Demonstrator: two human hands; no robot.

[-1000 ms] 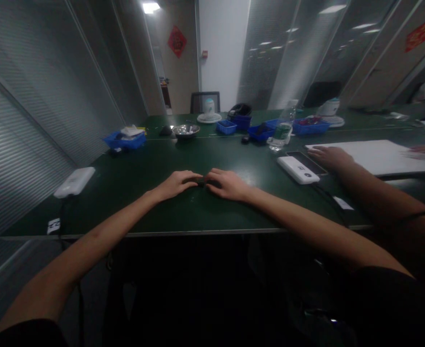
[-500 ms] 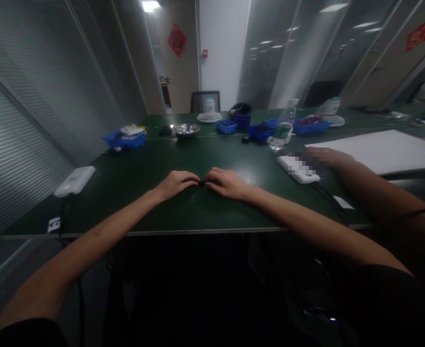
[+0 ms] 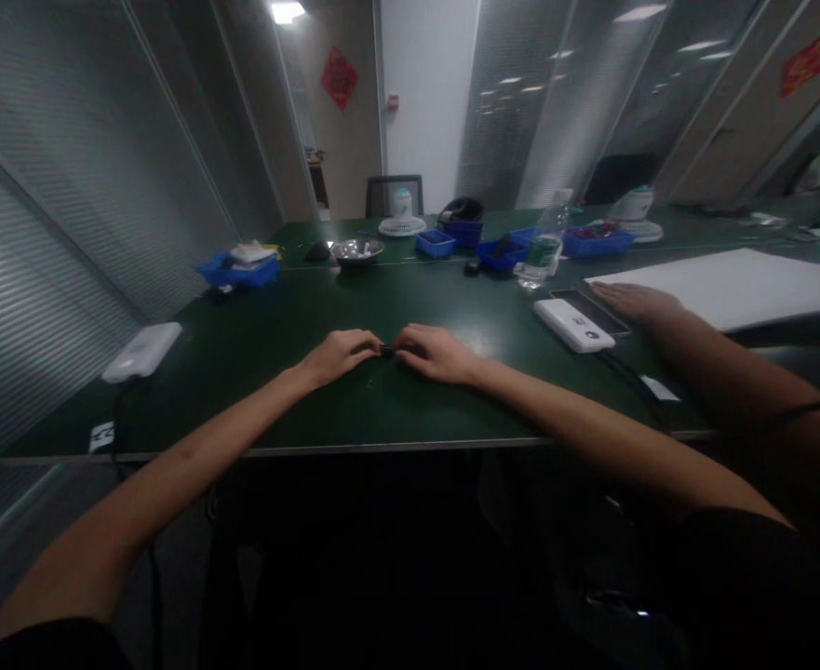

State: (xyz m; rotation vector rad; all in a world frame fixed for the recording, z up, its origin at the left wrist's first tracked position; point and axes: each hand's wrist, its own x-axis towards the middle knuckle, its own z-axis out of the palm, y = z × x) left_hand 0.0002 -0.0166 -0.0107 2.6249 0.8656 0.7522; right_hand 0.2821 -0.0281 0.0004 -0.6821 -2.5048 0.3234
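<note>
A small black object (image 3: pixel 386 351), too small and dark to identify, lies between my fingertips just over the green table (image 3: pixel 312 409). My left hand (image 3: pixel 340 355) pinches its left end between thumb and fingers. From the other side my right hand (image 3: pixel 432 352) closes on its right end, with the fingers curled and the wrist low over the table. Most of the object is covered by the fingers of both hands.
To the right sit a white power bank (image 3: pixel 571 324), a dark phone (image 3: pixel 591 310) and another person's hand (image 3: pixel 637 302) beside a white board (image 3: pixel 737 284). A water bottle (image 3: pixel 544 251), metal bowl (image 3: pixel 357 252) and blue trays (image 3: pixel 242 272) stand farther back. Another white power bank (image 3: pixel 142 352) lies left.
My hands have barely moved; slightly more of the black object shows between them. The view has shifted a little. The phone beside the power bank, blurred out before, is now visible.
</note>
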